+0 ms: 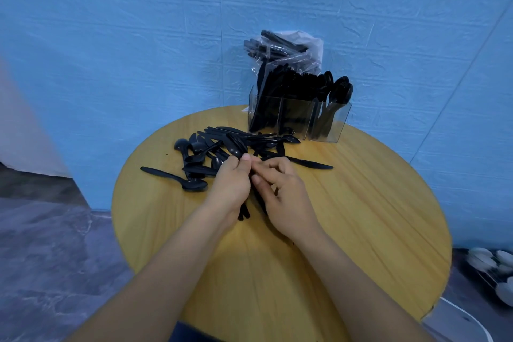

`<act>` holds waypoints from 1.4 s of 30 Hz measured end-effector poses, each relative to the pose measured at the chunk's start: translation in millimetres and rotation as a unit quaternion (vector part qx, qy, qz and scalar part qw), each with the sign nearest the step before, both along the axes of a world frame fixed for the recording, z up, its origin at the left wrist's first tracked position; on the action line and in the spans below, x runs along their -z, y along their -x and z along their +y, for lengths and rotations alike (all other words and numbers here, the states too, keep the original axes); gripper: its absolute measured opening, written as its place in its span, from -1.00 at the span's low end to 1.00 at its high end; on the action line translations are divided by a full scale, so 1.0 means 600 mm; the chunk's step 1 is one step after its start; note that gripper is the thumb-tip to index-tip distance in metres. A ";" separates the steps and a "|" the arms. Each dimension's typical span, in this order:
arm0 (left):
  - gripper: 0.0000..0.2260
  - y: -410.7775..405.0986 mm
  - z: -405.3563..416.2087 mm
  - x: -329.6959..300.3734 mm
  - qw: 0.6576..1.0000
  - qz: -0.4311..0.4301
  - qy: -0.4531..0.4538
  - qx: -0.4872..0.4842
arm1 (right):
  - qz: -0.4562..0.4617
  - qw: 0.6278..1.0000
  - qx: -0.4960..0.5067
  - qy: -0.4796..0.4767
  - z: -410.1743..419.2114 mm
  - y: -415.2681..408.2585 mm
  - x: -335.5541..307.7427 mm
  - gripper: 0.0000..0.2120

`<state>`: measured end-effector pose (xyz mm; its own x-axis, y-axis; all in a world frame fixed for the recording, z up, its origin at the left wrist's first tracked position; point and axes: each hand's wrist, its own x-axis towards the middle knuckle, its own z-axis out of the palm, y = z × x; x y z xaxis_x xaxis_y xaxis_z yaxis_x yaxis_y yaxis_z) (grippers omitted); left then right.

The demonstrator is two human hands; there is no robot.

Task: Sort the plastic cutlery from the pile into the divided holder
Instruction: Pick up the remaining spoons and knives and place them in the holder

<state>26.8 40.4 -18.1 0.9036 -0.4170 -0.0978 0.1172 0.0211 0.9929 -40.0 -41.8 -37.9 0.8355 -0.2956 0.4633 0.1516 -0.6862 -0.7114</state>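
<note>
I see my left hand [231,184] gripping a bundle of black plastic cutlery [238,148] above the round wooden table [374,203] — handles poke out below the palm. My right hand [280,197] sits just beside it, fingers curled onto the bundle's handles. The loose pile [211,153] lies beyond my hands, and the clear divided holder [298,119] stands at the far edge, already holding cutlery.

Round wooden table [361,216]; blue wall [138,36]; perhaps white bowls [491,264] on floor, right.
</note>
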 end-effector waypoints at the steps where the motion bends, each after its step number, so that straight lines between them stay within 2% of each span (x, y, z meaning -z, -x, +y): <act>1: -0.75 -0.001 0.004 -0.004 1.000 -0.001 0.005 -0.008 | 0.004 1.000 -0.012 0.003 0.000 0.001 -0.002 -0.69; 4: -0.76 -0.008 0.026 -0.011 0.998 0.012 0.056 -0.031 | -0.004 1.000 -0.017 -0.025 -0.001 0.000 -0.013 -0.75; 6: -0.77 -0.014 0.047 -0.011 0.996 0.011 0.066 -0.054 | 0.011 0.999 0.030 -0.017 -0.005 -0.008 -0.018 -0.79; 9: -0.75 -0.024 0.077 -0.004 0.997 -0.002 0.040 -0.072 | 0.103 0.988 0.113 0.005 -0.011 -0.032 -0.013 -0.81; 13: -0.77 -0.028 0.092 0.002 0.998 0.009 0.029 -0.058 | 0.205 0.969 0.138 0.013 0.004 -0.062 -0.009 -0.63; 17: -0.77 -0.028 0.091 0.003 0.999 0.007 0.019 -0.040 | 0.240 0.961 0.131 0.039 0.018 -0.070 -0.017 -0.85; 19: -0.77 -0.029 0.090 0.001 0.999 -0.004 0.015 -0.035 | 0.240 0.961 0.132 0.024 0.013 -0.066 -0.021 -0.95; 21: -0.76 -0.030 0.090 0.000 0.999 -0.019 0.013 -0.031 | 0.229 0.964 0.133 0.012 0.003 -0.057 -0.025 -0.95; 28: -0.76 -0.023 0.060 -0.012 0.989 -0.135 -0.060 -0.023 | 0.091 0.984 0.132 -0.074 -0.045 -0.002 -0.065 -0.90; 32: -0.76 -0.014 0.028 -0.028 0.957 -0.256 -0.134 -0.012 | 0.048 0.987 0.121 -0.091 -0.064 0.023 -0.109 -0.85; 36: -0.76 0.004 -0.002 -0.050 0.881 -0.416 -0.225 0.022 | 0.077 0.991 0.087 -0.061 -0.081 0.032 -0.136 -0.85; 40: -0.78 0.019 -0.027 -0.073 0.853 -0.465 -0.236 0.011 | 0.105 0.988 0.102 -0.051 -0.108 0.034 -0.148 -0.80; 42: -0.84 0.024 -0.039 -0.078 0.844 -0.479 -0.236 0.053 | 0.110 0.988 0.081 -0.070 -0.115 0.030 -0.153 -0.78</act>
<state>12.7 17.0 28.9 0.6221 -0.6194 0.4789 -0.7680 -0.3639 0.5271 -58.1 -110.9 54.1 0.8479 -0.4820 0.2209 -0.1205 -0.5809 -0.8050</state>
